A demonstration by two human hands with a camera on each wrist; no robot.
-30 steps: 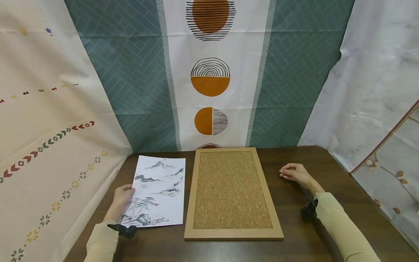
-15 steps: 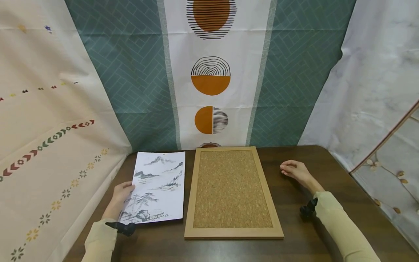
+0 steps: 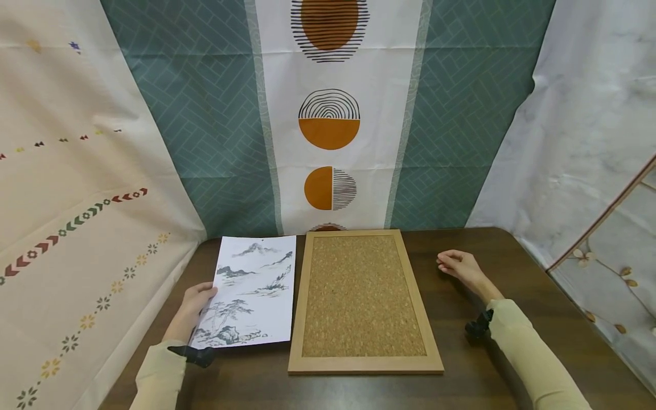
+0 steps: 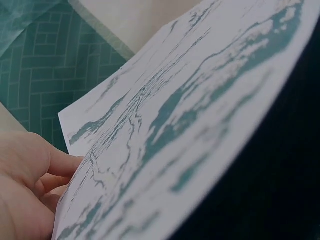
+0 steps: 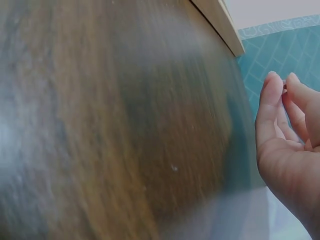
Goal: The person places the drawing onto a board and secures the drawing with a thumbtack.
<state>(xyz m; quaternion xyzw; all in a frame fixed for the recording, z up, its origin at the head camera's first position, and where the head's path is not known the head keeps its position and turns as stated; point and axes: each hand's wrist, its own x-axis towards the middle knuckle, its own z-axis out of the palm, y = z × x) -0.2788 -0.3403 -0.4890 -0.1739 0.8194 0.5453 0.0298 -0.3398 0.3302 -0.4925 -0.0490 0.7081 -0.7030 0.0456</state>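
My left hand (image 3: 197,302) grips a white sheet of paper (image 3: 256,290) by its left edge, thumb on the printed face. The sheet bears a grey-green ink landscape of mountains and trees, with a tiny dark spot at its top edge. In the left wrist view the paper (image 4: 165,110) bends and tilts away from the fingers. Its right edge comes right up to a cork board (image 3: 364,296) in a pale wood frame. Over the table's right side, my right hand (image 3: 463,270) pinches a tiny dark piece (image 5: 284,87) between thumb and forefinger, mostly hidden by the fingertips.
The cork board lies flat in the middle of the dark brown wooden table (image 3: 379,393), its far end at the table's back edge. Behind hangs a green and white cloth (image 3: 220,125) with orange circles; patterned cloths close off both sides.
My left hand has raised the paper slightly, then shifted it right toward the cork board. The right hand has barely moved, and the board lies where it was.
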